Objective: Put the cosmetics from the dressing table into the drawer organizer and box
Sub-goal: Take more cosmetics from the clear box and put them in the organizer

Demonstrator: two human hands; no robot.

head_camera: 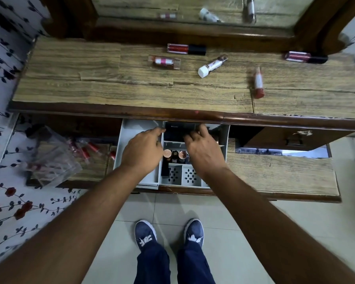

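Five cosmetic tubes are lying scattered on the bench while, below, the left hand and right hand are reaching with loosely curled, empty-looking fingers over the grey drawer organizer already holding upright lipsticks.

Both bare arms reached forward and down, side by side. The left hand lay palm down, its fingers stretched ahead and close together. The right hand was palm down too, with its fingers bent and spread. The two hands were near each other but not touching.
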